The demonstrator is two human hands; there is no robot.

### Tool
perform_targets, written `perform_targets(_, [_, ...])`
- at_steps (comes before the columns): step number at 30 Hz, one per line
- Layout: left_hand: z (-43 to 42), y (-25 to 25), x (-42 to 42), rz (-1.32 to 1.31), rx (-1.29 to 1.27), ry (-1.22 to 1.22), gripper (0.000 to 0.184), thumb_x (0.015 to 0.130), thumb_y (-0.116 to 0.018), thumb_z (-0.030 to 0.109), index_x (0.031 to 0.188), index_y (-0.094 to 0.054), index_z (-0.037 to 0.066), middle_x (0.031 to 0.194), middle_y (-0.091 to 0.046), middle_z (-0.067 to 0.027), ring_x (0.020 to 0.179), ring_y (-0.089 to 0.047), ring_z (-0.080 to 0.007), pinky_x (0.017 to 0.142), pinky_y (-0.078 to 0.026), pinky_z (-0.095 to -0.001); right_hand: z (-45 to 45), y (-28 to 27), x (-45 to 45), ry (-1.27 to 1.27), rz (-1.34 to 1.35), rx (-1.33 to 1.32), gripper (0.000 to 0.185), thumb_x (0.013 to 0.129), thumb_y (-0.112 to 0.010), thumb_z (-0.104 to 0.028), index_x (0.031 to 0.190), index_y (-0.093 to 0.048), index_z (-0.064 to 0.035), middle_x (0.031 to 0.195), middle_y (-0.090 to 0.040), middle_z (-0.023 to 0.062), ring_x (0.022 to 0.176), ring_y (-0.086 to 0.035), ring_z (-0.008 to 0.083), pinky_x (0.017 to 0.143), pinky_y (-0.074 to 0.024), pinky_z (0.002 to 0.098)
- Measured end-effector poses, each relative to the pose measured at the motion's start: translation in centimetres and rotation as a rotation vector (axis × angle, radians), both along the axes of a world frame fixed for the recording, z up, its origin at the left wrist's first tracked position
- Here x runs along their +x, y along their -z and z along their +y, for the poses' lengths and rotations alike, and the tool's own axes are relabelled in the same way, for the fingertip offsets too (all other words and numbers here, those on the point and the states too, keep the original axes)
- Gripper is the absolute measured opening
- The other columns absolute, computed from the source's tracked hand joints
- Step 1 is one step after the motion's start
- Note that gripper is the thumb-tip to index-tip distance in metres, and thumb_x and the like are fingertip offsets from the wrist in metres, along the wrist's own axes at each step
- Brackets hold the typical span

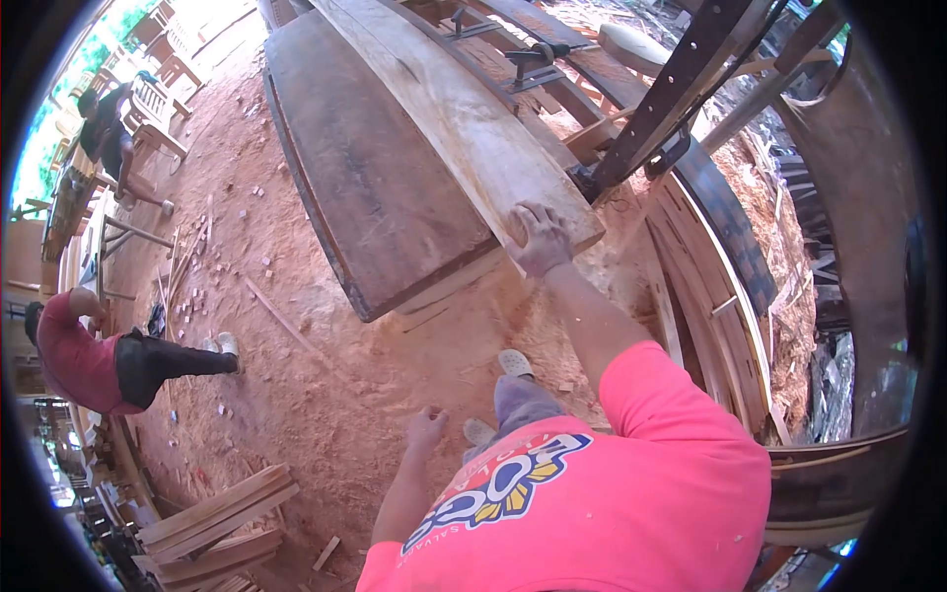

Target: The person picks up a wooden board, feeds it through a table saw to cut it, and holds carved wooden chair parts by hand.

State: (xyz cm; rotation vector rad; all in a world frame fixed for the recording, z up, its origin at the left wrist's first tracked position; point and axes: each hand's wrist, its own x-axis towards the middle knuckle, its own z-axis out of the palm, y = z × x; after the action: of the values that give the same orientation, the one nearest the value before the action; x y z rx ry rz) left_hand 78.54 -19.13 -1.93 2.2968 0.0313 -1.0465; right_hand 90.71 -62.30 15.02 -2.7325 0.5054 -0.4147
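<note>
My right hand (pixel 540 240) grips the near end of a long pale wooden plank (pixel 444 109), its fingers bent over the plank's left edge. The plank lies lengthwise on a wide brown wooden tabletop (pixel 370 158), near that surface's right side. My left hand (pixel 427 426) hangs low over the sawdust floor, away from the wood. Its fingers look curled, but they are too small to tell whether anything is in them.
A metal post (pixel 671 89) and clamps (pixel 533 59) stand right of the plank. Curved boards (pixel 705 296) lie at the right. Stacked wood pieces (pixel 217 513) are at lower left. Two people are at the left, one in a red shirt (pixel 84 355). Offcuts litter the floor (pixel 266 355).
</note>
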Motion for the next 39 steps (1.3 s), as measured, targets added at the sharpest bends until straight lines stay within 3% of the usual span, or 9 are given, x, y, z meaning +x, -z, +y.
perform_targets(2, [0.4,0.0,-0.9,-0.060,-0.003,0.142,0.044,0.090,-0.068,0.042,0.110,-0.072,0.002,0.090,-0.075,-0.0125,0.078,-0.071,-0.0188,0.071,-0.055,-0.0346,-0.1,-0.4,0.5,-0.003,0.022,0.013,0.057,0.078,-0.070,-0.038,0.130,-0.062,-0.0135,0.140,-0.052,-0.0005,0.132,-0.046,0.0228,0.111,-0.0347,0.0427])
perform_targets(5, [1.6,-0.5,-2.1,0.078,0.007,-0.001,0.044,0.088,-0.071,0.042,0.110,-0.073,0.004,0.101,-0.075,-0.0169,0.096,-0.073,-0.0296,0.086,-0.055,-0.0397,0.0,-0.5,1.3,-0.005,-0.002,0.019,0.056,0.080,-0.069,-0.037,0.130,-0.062,-0.0138,0.141,-0.052,-0.0004,0.133,-0.045,0.0227,0.111,-0.0344,0.0428])
perform_targets(8, [3.6,-1.1,-2.8,0.140,0.119,-0.084,0.044,0.087,-0.072,0.042,0.110,-0.074,0.004,0.101,-0.075,-0.0175,0.096,-0.073,-0.0296,0.086,-0.055,-0.0397,-0.3,-0.8,2.2,0.000,0.023,0.031,0.054,0.080,-0.069,-0.037,0.130,-0.062,-0.0142,0.141,-0.052,-0.0001,0.134,-0.045,0.0226,0.112,-0.0348,0.0422])
perform_targets(14, [10.1,4.8,-3.0,0.123,0.206,-0.135,0.042,0.087,-0.071,0.039,0.109,-0.074,0.003,0.100,-0.075,-0.0178,0.097,-0.072,-0.0291,0.087,-0.055,-0.0398,-1.0,0.3,4.2,-0.008,-0.017,0.036,0.057,0.078,-0.070,-0.039,0.130,-0.061,-0.0174,0.140,-0.053,0.0000,0.132,-0.047,0.0239,0.109,-0.0369,0.0430])
perform_targets(18, [8.9,5.3,-1.1,0.124,0.102,-0.295,0.043,0.087,-0.069,0.039,0.110,-0.073,0.003,0.101,-0.075,-0.0175,0.097,-0.072,-0.0285,0.087,-0.055,-0.0394,-1.2,0.6,5.5,-0.020,-0.043,0.018,0.057,0.078,-0.071,-0.039,0.130,-0.061,-0.0173,0.140,-0.053,0.0001,0.132,-0.047,0.0241,0.109,-0.0374,0.0430])
perform_targets(23, [2.2,0.2,1.9,0.114,0.005,-0.292,0.045,0.088,-0.069,0.039,0.113,-0.071,0.002,0.100,-0.075,-0.0173,0.093,-0.073,-0.0274,0.084,-0.055,-0.0385,-1.1,0.2,7.3,0.000,-0.023,0.025,0.054,0.081,-0.069,-0.038,0.128,-0.064,-0.0139,0.138,-0.054,-0.0003,0.132,-0.046,0.0218,0.111,-0.0355,0.0414])
perform_targets(26, [0.4,1.0,1.7,0.059,0.011,-0.201,0.043,0.090,-0.068,0.038,0.114,-0.071,0.002,0.099,-0.075,-0.0171,0.090,-0.073,-0.0257,0.083,-0.055,-0.0378,-1.2,0.0,8.4,-0.024,-0.031,0.000,0.054,0.080,-0.069,-0.039,0.128,-0.064,-0.0137,0.138,-0.054,0.0002,0.132,-0.046,0.0224,0.111,-0.0355,0.0418])
perform_targets(29, [-2.2,-3.5,2.5,0.095,0.073,-0.089,0.042,0.091,-0.068,0.037,0.113,-0.071,0.002,0.099,-0.075,-0.0161,0.091,-0.073,-0.0246,0.083,-0.055,-0.0372,-1.5,0.5,9.6,-0.027,-0.050,-0.028,0.054,0.080,-0.068,-0.038,0.127,-0.065,-0.0132,0.138,-0.054,0.0006,0.131,-0.047,0.0232,0.110,-0.0359,0.0423])
perform_targets(39, [3.4,1.6,1.6,0.154,0.101,-0.312,0.043,0.089,-0.070,0.037,0.114,-0.071,0.002,0.101,-0.075,-0.0158,0.094,-0.072,-0.0260,0.085,-0.055,-0.0381,-1.7,0.6,13.8,-0.029,-0.049,-0.020,0.053,0.081,-0.067,-0.038,0.128,-0.064,-0.0122,0.137,-0.055,0.0021,0.130,-0.049,0.0246,0.110,-0.0368,0.0436])
